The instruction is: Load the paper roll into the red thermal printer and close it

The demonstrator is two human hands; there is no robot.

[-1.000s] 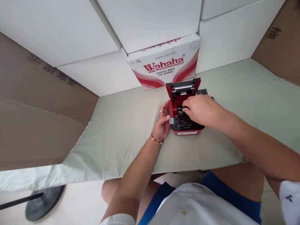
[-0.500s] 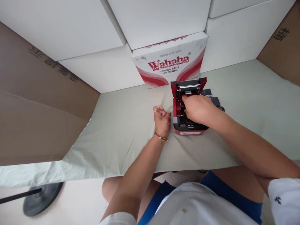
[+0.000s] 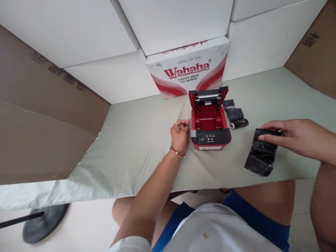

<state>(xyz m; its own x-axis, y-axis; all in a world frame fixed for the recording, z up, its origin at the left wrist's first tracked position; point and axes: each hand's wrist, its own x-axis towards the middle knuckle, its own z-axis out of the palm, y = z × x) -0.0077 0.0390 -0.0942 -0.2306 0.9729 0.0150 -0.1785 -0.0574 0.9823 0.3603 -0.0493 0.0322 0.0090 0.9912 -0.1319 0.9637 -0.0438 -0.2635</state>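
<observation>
A small red and black label printer (image 3: 211, 138) stands on the cloth with its lid (image 3: 208, 98) raised and its red bay (image 3: 208, 120) showing. Beside its left wall rests my left hand (image 3: 180, 134), fingers curled in with nothing visible in them, the index finger reaching toward the printer. To the right of the printer, my right hand (image 3: 285, 133) grips the top of a black paper roll (image 3: 262, 152), thumb on the near side. A loose black strip hangs down from it. Another small black roll (image 3: 240, 124), with a pale core and an unrolled strip (image 3: 233, 109), lies beside the printer.
Behind the printer stands a white and red water carton (image 3: 187, 75), with white boxes (image 3: 259, 45) stacked around it. Brown cardboard (image 3: 47, 122) walls the left side, and another brown panel (image 3: 312, 52) the right. A pale green cloth (image 3: 136, 147) covers the table.
My right hand has come out of the printer and moved right with the black paper roll, leaving the bay in plain view. My left hand stays beside the printer, its index finger a little straighter.
</observation>
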